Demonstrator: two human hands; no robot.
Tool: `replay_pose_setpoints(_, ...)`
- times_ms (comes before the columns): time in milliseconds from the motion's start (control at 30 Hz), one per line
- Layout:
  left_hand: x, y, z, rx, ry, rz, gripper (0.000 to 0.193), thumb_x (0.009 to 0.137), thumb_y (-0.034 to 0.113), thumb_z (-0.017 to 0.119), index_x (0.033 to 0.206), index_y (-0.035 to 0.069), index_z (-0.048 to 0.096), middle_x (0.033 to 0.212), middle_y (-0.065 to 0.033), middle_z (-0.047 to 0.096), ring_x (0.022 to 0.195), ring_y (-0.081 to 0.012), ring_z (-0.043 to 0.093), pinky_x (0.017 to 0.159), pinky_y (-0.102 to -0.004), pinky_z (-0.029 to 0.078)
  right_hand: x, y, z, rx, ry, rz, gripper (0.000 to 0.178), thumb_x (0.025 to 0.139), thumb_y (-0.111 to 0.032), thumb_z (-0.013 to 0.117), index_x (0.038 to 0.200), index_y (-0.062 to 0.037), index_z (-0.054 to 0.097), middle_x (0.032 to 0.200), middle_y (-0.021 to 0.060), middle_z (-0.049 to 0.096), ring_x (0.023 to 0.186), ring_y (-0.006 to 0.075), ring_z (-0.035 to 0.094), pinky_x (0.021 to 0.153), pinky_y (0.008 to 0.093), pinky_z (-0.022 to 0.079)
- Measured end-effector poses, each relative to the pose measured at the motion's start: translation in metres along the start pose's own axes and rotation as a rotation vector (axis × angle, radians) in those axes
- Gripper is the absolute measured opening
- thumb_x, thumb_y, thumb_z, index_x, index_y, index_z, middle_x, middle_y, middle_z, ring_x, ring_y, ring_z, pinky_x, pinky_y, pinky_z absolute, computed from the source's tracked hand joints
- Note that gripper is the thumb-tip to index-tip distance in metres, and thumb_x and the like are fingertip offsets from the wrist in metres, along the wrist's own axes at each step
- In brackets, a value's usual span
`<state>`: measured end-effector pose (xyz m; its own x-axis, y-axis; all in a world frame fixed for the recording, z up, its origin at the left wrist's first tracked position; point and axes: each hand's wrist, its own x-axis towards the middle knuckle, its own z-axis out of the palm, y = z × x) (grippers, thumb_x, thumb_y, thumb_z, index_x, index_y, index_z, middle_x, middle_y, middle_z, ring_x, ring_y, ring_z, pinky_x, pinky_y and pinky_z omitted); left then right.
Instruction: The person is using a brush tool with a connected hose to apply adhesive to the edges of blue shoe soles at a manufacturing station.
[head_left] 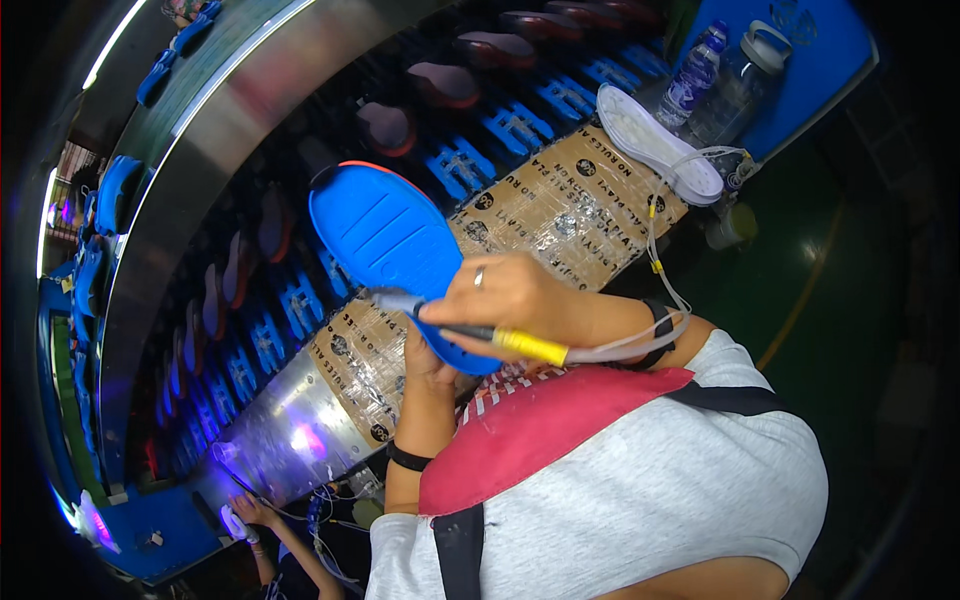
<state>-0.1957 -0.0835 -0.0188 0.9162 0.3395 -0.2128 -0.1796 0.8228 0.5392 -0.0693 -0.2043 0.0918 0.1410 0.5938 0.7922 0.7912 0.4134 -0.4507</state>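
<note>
While the left hand [430, 364] is supporting a long, blue, rubbery-looking shoe sole [385, 220] from beneath, its grip clasping the lower end, the right hand [525, 292] is grasping a yellow-and-black, tube-fed brush [532, 347], its grey bristles overlapping the sole's edge. The sole is hanging above a brown, film-covered desk [560, 218], where a white shoe sole [645, 138] is lying.

Dark capital lettering and round emblems [485, 202] repeat across the brown covering [545, 235] on the tabletop [290, 430]; the bottle [694, 75] has a purple-and-white label [687, 94], its print too small to read.
</note>
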Motion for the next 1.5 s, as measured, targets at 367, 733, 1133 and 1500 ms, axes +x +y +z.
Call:
replay_pose_setpoints(367, 0.011, 0.014, 0.011, -0.132, -0.162, 0.088, 0.071, 0.080, 0.055, 0.057, 0.128, 0.005, 0.043, 0.123, -0.0218, 0.051, 0.109, -0.0351, 0.054, 0.094, -0.0482, 0.045, -0.022, -0.007, 0.014, 0.052, -0.045, 0.103, 0.027, 0.069, -0.012, 0.072, 0.095, -0.0121, 0.066, 0.073, 0.0066, 0.062, 0.067, 0.0245, 0.060, 0.060, 0.0325, 0.049)
replay_pose_setpoints(733, 0.011, 0.041, 0.002, -0.109, -0.284, 0.251, 0.078, 0.079, 0.055, 0.059, 0.130, 0.000, 0.038, 0.119, -0.0248, 0.049, 0.106, -0.0396, 0.053, 0.088, -0.0513, 0.047, -0.021, -0.001, 0.001, 0.430, -0.379, 0.188, 0.028, 0.072, -0.010, 0.074, 0.100, -0.0090, 0.068, 0.077, 0.0086, 0.064, 0.066, 0.0238, 0.061, 0.060, 0.0307, 0.047)
replay_pose_setpoints(1133, 0.006, 0.091, -0.014, 0.427, -0.152, -0.079, 0.069, 0.085, 0.040, 0.057, 0.131, -0.006, 0.036, 0.123, -0.0270, 0.049, 0.109, -0.0363, 0.055, 0.091, -0.0464, 0.047, -0.019, 0.012, -0.004, 0.511, -0.668, 0.178, 0.025, 0.073, -0.016, 0.071, 0.098, -0.0117, 0.069, 0.079, 0.0114, 0.066, 0.069, 0.0272, 0.063, 0.061, 0.0337, 0.048)
replay_pose_setpoints(1500, 0.016, 0.113, 0.018, 0.877, -0.221, -0.296, 0.037, 0.092, 0.027, 0.053, 0.113, -0.002, 0.059, 0.104, -0.0117, 0.064, 0.090, -0.0143, 0.061, 0.080, -0.0273, 0.050, -0.019, 0.005, 0.004, 0.405, -0.641, 0.086, 0.021, 0.073, -0.020, 0.070, 0.093, -0.0109, 0.070, 0.075, 0.0098, 0.064, 0.068, 0.0271, 0.060, 0.061, 0.0354, 0.048)
